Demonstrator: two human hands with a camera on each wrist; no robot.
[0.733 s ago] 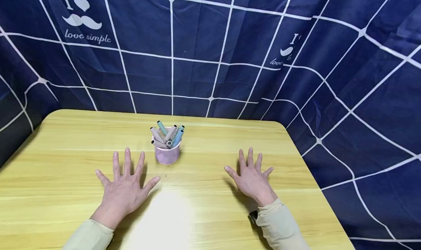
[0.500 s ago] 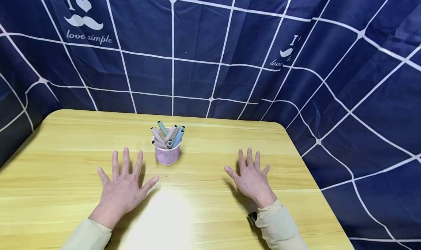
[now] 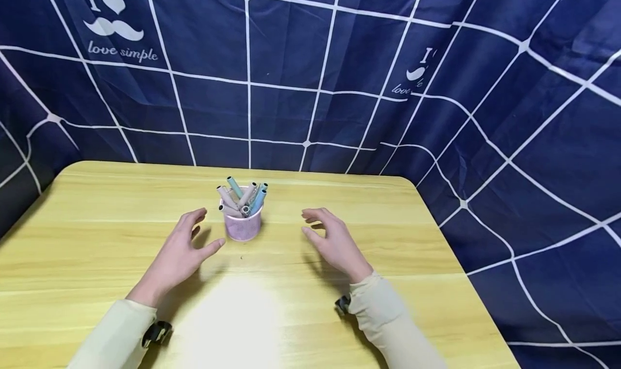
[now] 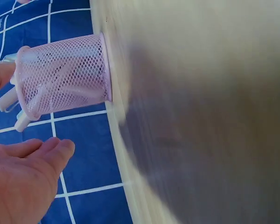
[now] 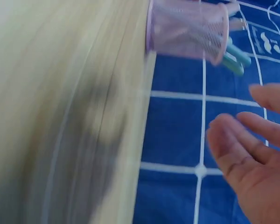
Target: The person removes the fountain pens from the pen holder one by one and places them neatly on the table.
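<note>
A pink mesh pen cup (image 3: 243, 229) stands upright on the table, with several pens (image 3: 248, 195) in grey-pink, green and blue leaning out of its top. Just left of the cup is my left hand (image 3: 177, 258), fingers loosely bent and thumb apart from them, holding nothing. My right hand (image 3: 337, 246) hovers farther off to the right of the cup, also relaxed and holding nothing. In the left wrist view the mesh cup (image 4: 63, 77) appears sideways, near the left fingers. The right wrist view is blurred, with the cup (image 5: 189, 30) beyond the fingers.
The light wooden table (image 3: 291, 326) has a glare patch near its front. Dark blue cloth (image 3: 291, 45) with white grid lines hangs behind it and along both sides. Dark wrist devices, one on the left wrist (image 3: 157, 333), show below the sleeves.
Both hands have turned inward and moved nearer the pen cup, the right one going left. Their spread, straight fingers have relaxed into a loose bend. The cup stays on its spot.
</note>
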